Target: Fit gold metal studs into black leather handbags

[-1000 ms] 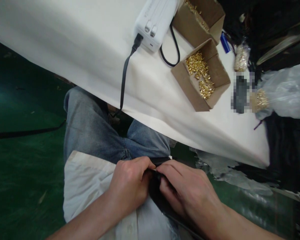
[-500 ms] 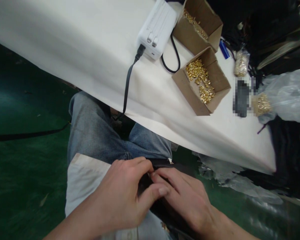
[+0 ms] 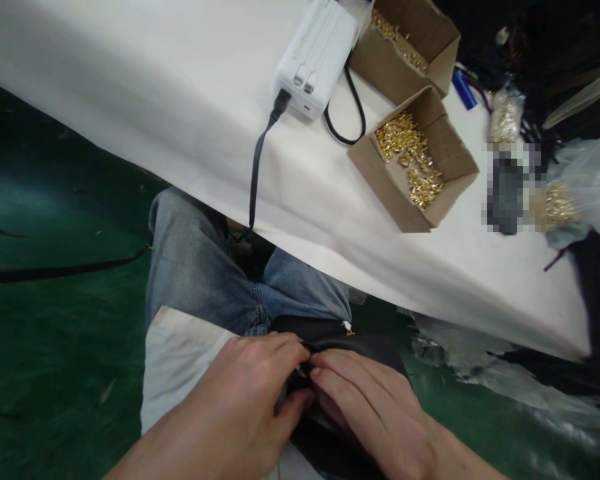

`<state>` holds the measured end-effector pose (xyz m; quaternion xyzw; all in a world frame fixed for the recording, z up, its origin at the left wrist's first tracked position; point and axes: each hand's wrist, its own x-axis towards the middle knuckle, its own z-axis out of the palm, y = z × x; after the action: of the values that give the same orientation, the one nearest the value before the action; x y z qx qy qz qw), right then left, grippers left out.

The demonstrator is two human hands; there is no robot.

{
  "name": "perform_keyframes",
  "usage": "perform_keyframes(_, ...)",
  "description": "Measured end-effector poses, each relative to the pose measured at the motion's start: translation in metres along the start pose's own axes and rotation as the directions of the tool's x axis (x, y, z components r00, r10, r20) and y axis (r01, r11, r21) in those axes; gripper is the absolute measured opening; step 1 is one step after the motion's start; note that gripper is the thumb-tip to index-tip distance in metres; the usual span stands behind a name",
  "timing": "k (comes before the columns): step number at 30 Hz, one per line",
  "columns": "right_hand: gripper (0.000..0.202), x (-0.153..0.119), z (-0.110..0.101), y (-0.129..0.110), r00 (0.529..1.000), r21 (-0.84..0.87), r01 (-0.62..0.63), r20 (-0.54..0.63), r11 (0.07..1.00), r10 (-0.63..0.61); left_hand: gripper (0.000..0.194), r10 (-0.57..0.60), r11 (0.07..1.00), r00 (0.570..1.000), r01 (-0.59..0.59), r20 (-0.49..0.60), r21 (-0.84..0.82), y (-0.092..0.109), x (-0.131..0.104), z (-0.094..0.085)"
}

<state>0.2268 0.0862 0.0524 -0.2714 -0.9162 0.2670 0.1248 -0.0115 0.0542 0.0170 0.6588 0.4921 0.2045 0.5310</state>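
Observation:
On my lap lies a black leather-like piece (image 3: 325, 327), smooth and soft, its full shape hidden under my hands. A small shiny metal fitting (image 3: 349, 328) shows at its far edge. My left hand (image 3: 260, 387) is closed on the piece, with fingertips and thumb pinching its edge. Right beside it, my right hand (image 3: 375, 400) curls its fingers over the same piece, nearly touching the left fingertips. A glint of metal shows between the two hands, too small to name.
A white-covered table (image 3: 205, 120) runs across in front. On it stand a white power bank (image 3: 315, 60) with a black cable (image 3: 255, 167), two cardboard boxes (image 3: 380, 187) of small gold-coloured metal parts, a blue cylinder (image 3: 464, 90) and plastic bags (image 3: 593, 187).
My left thumb has drawn in and down, and my right fingers have curled further over the black piece. More of its far part shows. The view has shifted slightly.

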Motion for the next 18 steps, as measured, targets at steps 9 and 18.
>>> perform_keyframes(9, 0.038, 0.017, -0.002, 0.007, 0.999, 0.047, 0.049, -0.018, 0.998, -0.048, 0.02, -0.087, 0.996, 0.996, 0.088, -0.014, 0.034, 0.001, 0.004, 0.002)
perform_keyframes(18, 0.039, 0.028, 0.024, 0.011, 0.991, -0.059, -0.112, 0.068, 0.992, 0.116, 0.031, -0.276, 0.92, 0.961, 0.272, 0.029, -0.282, -0.007, 0.015, -0.018)
